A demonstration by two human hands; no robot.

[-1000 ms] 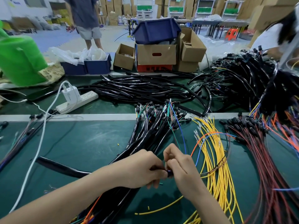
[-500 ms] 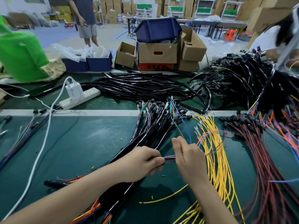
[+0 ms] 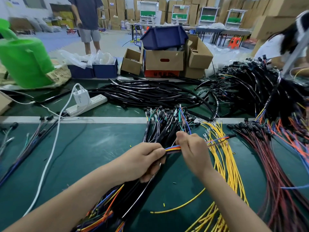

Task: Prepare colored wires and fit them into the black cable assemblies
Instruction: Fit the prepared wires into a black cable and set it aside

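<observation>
My left hand (image 3: 142, 160) grips the end of a black cable sleeve (image 3: 142, 195) that runs down toward me on the green mat. A bundle of blue, yellow and orange wires (image 3: 173, 148) comes out of the sleeve's end between my hands. My right hand (image 3: 192, 148) pinches that bundle just right of the sleeve, and the wires run on right to a small black connector (image 3: 231, 136). A pile of black cable assemblies (image 3: 164, 129) with coloured wire tips lies just beyond my hands. Loose yellow wires (image 3: 224, 163) lie right of my right hand.
Dark red wires (image 3: 274, 173) fan out at the right. Empty black sleeves (image 3: 143, 92) lie across the far belt beside a white power strip (image 3: 87, 106) with a charger. A green bag (image 3: 25, 62), cardboard boxes (image 3: 164, 61) and two people stand beyond.
My right hand has drawn the coloured wires farther out of the sleeve, away from my left hand. A longer stretch of the bundle shows between my hands. The view has tilted up.
</observation>
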